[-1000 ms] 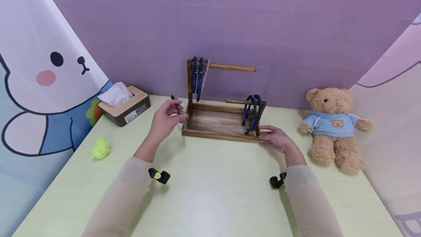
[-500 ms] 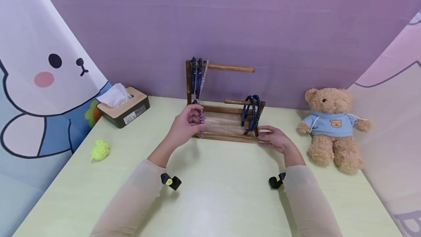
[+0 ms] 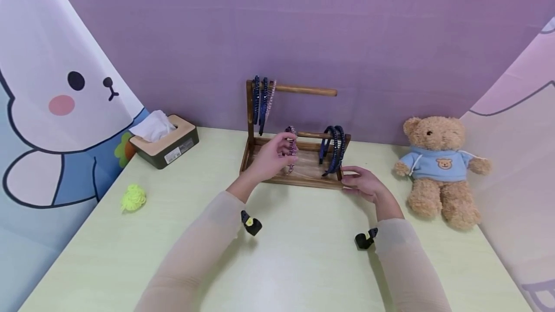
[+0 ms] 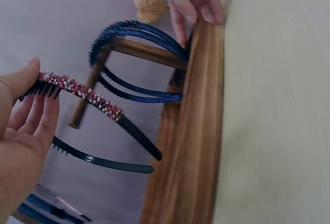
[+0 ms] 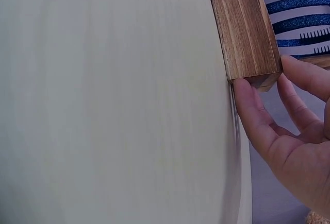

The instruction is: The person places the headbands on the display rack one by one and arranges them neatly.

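My left hand (image 3: 270, 160) pinches a headband (image 4: 82, 90) set with pink and red stones, between thumb and fingers at its top. Its two dark ends hang down over the tray of a wooden rack (image 3: 299, 183), just left of the free end of the lower bar (image 3: 309, 134). Two dark blue headbands (image 3: 336, 153) hang on that bar at the right. From the upper bar (image 3: 312, 90) hang two more blue headbands (image 3: 264, 95) and a pale pink one (image 3: 270, 97). My right hand (image 3: 362, 183) holds the rack's front right corner with thumb and fingertips.
A teddy bear (image 3: 442, 162) in a blue sweater sits at the right. To the left stand a tissue box (image 3: 166, 141) and a neon yellow fluffy ball (image 3: 133, 197). A purple backdrop (image 3: 295, 37) rises behind the pale table (image 3: 295, 254).
My left hand has carried the stone-set headband rightwards, from beside the rack's left end to over its tray near the lower bar. The right hand has stayed at the rack's corner.
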The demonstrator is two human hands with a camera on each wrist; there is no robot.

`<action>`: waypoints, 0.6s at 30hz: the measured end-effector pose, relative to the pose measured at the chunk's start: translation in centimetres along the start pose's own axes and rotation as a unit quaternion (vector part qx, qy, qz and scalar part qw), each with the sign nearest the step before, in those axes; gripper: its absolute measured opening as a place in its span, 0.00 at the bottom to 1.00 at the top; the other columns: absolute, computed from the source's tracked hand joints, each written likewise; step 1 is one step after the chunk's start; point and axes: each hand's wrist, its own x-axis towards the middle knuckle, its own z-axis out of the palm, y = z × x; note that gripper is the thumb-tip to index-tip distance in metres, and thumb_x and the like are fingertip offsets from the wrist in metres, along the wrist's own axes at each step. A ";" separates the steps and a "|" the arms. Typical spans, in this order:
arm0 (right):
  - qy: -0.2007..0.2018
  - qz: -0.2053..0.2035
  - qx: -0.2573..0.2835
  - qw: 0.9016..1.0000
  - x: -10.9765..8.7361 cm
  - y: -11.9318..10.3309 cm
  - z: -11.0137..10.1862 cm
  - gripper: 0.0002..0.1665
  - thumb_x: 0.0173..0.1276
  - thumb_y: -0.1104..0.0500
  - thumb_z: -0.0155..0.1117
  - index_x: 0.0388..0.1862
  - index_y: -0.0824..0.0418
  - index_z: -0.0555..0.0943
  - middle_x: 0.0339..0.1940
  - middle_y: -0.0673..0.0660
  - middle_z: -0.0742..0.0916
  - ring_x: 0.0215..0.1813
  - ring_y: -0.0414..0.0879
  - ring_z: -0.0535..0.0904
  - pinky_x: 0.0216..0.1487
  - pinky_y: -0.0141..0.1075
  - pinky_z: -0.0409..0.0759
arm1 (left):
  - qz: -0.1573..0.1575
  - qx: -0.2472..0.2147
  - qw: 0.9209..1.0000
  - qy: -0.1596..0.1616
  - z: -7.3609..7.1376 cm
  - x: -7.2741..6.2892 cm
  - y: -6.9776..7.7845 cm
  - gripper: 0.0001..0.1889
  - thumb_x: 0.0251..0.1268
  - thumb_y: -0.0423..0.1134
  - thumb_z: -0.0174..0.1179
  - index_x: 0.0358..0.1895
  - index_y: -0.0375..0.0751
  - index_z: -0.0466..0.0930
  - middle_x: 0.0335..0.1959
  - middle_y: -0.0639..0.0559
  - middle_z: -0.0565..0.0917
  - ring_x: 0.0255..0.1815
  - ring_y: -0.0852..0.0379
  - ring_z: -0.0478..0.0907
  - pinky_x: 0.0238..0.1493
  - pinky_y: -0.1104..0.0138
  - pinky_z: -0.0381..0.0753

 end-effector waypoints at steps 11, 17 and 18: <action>-0.008 -0.008 0.008 1.000 -0.1 0.2 -0.1 0.32 0.73 0.74 0.52 0.72 0.73 0.56 0.57 0.66 0.72 0.46 0.44 0.78 0.61 0.51 0.73 | -0.010 -0.055 0.998 -0.010 2.7 3.6 -2.5 0.26 0.67 0.29 0.61 0.66 0.39 0.66 0.48 0.43 0.80 0.46 0.52 0.76 0.45 0.65 0.79; -0.008 -0.009 0.009 1.000 -0.1 0.0 0.0 0.31 0.73 0.73 0.52 0.72 0.73 0.56 0.60 0.69 0.71 0.46 0.44 0.78 0.61 0.51 0.73 | -0.020 -0.091 0.996 0.008 3.4 4.6 -3.2 0.27 0.68 0.31 0.61 0.69 0.36 0.65 0.50 0.41 0.81 0.49 0.51 0.77 0.49 0.64 0.79; -0.006 -0.009 0.009 1.000 -0.1 0.0 -0.1 0.31 0.73 0.74 0.52 0.72 0.73 0.57 0.60 0.69 0.71 0.46 0.44 0.78 0.60 0.50 0.74 | -0.021 -0.090 0.996 0.013 3.4 4.7 -3.2 0.27 0.68 0.31 0.61 0.69 0.37 0.65 0.50 0.43 0.82 0.49 0.51 0.78 0.49 0.64 0.79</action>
